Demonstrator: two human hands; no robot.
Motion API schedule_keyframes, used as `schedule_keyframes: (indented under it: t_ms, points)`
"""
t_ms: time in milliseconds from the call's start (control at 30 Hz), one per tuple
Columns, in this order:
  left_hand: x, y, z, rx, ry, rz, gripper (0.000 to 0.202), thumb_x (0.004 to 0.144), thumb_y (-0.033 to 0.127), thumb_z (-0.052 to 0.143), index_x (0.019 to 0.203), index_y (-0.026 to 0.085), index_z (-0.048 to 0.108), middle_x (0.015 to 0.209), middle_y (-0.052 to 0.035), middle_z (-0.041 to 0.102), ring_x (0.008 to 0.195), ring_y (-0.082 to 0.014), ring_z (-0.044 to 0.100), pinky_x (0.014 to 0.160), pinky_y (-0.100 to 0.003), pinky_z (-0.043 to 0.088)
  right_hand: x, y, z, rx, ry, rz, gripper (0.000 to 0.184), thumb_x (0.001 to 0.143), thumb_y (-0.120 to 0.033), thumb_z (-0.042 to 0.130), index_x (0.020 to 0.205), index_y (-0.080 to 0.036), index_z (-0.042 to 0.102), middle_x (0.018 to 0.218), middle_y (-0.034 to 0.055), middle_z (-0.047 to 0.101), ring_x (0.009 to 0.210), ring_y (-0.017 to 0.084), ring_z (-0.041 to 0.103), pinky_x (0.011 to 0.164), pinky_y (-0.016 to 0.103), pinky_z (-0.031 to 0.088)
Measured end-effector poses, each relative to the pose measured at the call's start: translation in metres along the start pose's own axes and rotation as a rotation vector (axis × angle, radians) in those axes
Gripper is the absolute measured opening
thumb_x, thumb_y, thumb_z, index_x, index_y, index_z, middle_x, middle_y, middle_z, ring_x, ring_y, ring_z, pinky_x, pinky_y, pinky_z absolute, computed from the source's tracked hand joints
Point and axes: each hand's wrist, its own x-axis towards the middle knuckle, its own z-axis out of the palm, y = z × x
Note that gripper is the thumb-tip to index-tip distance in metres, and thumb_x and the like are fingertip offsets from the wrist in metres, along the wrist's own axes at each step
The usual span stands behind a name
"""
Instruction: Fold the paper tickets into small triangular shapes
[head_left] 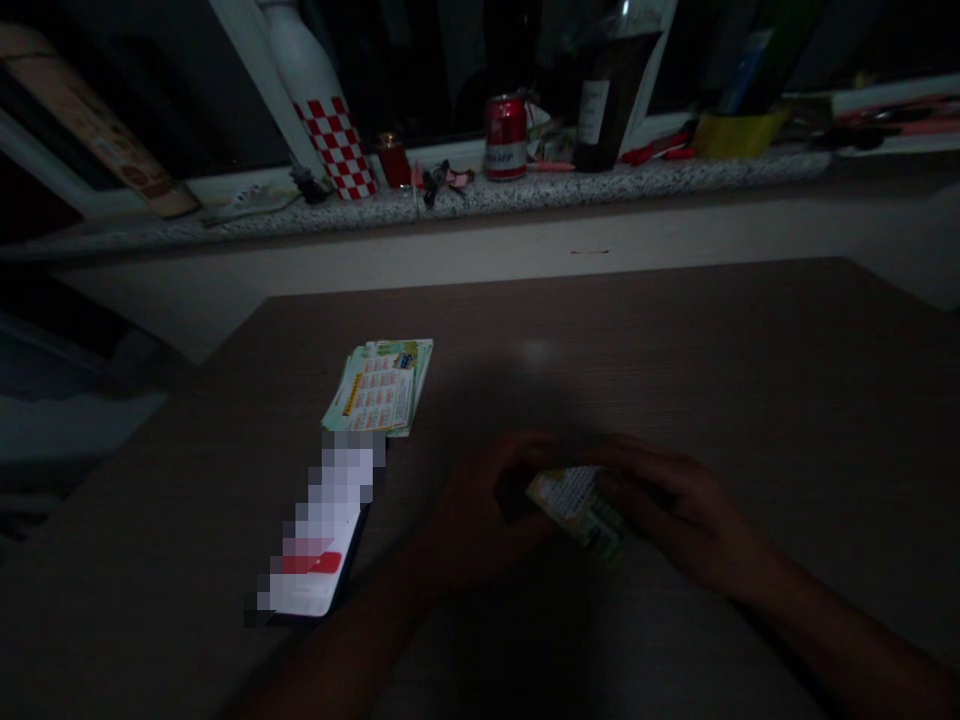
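Observation:
A printed green and white scratch card [577, 500] is held low over the table in dim light, tilted in front of me. My right hand [675, 500] pinches its right side between thumb and fingers. Curled round its left end is my left hand [491, 515], with thumb and fingertips at the card's edge; shadow hides the exact contact. Farther left lies a loose stack of similar cards [382, 390], printed with rows of orange figures.
Just below the stack lies a phone [311, 590], its lit screen partly pixelated. The brown table [712, 350] meets a wall. On the granite windowsill [465, 205] stand a checkered bottle [335, 140], a red can [505, 140], a dark bottle [604, 110] and small items.

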Motion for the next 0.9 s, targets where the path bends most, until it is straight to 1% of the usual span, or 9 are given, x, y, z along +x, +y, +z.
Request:
schedule_keyframes:
  t_ms: [67,167,233,300,367,500,633,700,900]
  points:
    - [-0.0024,0.0002,-0.0028,0.152,0.022,0.086,0.051,0.073,0.016,0.071,0.121,0.024,0.055,0.111,-0.0041,0.065,0.1,-0.0193,0.06,0.087,-0.029,0.046,0.0006,0.0031,0.0006,0.0,-0.015,0.0,0.025,0.094,-0.022,0.048,0.112,-0.022,0.064,0.097,0.0064,0.068,0.087,0.018,0.066,0.073,0.028,0.054]
    - [-0.0038,-0.0004,-0.0058,0.301,0.005,0.155,0.032,0.073,0.018,0.071,0.105,0.021,0.063,0.101,-0.0038,0.068,0.091,-0.0186,0.062,0.084,-0.029,0.045,0.0001,0.0069,0.0028,-0.006,0.034,0.032,0.023,0.093,-0.025,0.051,0.112,-0.023,0.064,0.099,0.0055,0.068,0.086,0.017,0.066,0.072,0.027,0.054]
    - [-0.0032,-0.001,-0.0073,0.347,0.002,0.175,0.024,0.073,0.021,0.072,0.096,0.019,0.066,0.096,-0.0043,0.069,0.088,-0.0192,0.062,0.083,-0.03,0.045,-0.0007,0.0082,0.0041,-0.002,0.081,0.08,0.024,0.092,-0.027,0.054,0.113,-0.024,0.064,0.095,0.0041,0.07,0.081,0.016,0.067,0.069,0.026,0.055]
    - [-0.0021,-0.0012,-0.0085,0.352,0.019,0.177,0.021,0.073,0.022,0.071,0.094,0.019,0.067,0.093,-0.0043,0.07,0.085,-0.0192,0.063,0.08,-0.03,0.046,-0.0014,0.0085,0.0046,0.025,0.121,0.123,0.024,0.09,-0.03,0.057,0.113,-0.024,0.064,0.089,0.0032,0.071,0.076,0.016,0.068,0.066,0.025,0.055]
    - [-0.001,-0.0006,-0.0095,0.349,0.082,0.16,0.021,0.073,0.02,0.07,0.094,0.02,0.067,0.091,-0.0037,0.07,0.083,-0.019,0.063,0.077,-0.029,0.046,-0.002,0.0083,0.0038,0.061,0.162,0.133,0.024,0.089,-0.031,0.058,0.111,-0.023,0.065,0.091,0.0038,0.072,0.076,0.016,0.069,0.066,0.025,0.056]
    - [-0.0001,0.0008,-0.009,0.375,0.297,0.074,0.022,0.071,0.018,0.071,0.093,0.021,0.069,0.09,-0.0023,0.071,0.083,-0.0194,0.063,0.079,-0.03,0.047,-0.0035,0.0073,-0.0001,0.046,0.213,0.051,0.021,0.087,-0.028,0.061,0.107,-0.022,0.067,0.094,0.005,0.074,0.075,0.016,0.07,0.066,0.024,0.057]
    - [0.0,-0.0003,-0.0062,0.373,0.409,0.063,0.022,0.069,0.015,0.07,0.09,0.023,0.069,0.086,-0.0011,0.071,0.08,-0.019,0.064,0.075,-0.03,0.05,-0.0038,0.0051,-0.0019,-0.071,0.24,-0.129,0.032,0.073,-0.024,0.077,0.103,-0.021,0.068,0.096,0.0063,0.075,0.084,0.02,0.071,0.071,0.027,0.058]
    - [-0.0001,-0.0005,-0.0055,0.359,0.424,0.097,0.022,0.069,0.013,0.07,0.088,0.023,0.069,0.084,-0.0003,0.071,0.077,-0.0178,0.065,0.072,-0.028,0.051,-0.003,0.0043,-0.0012,-0.108,0.261,-0.176,0.033,0.07,-0.021,0.078,0.102,-0.021,0.068,0.097,0.0069,0.074,0.087,0.021,0.071,0.074,0.029,0.059]
    - [-0.0011,0.0048,-0.0087,0.28,0.35,0.23,0.019,0.065,0.015,0.078,0.082,0.022,0.072,0.079,0.0007,0.074,0.071,-0.0151,0.067,0.067,-0.024,0.052,-0.0025,0.0024,-0.0025,-0.121,0.336,-0.193,0.027,0.075,-0.017,0.073,0.102,-0.024,0.071,0.093,0.0052,0.076,0.082,0.02,0.073,0.07,0.027,0.06]
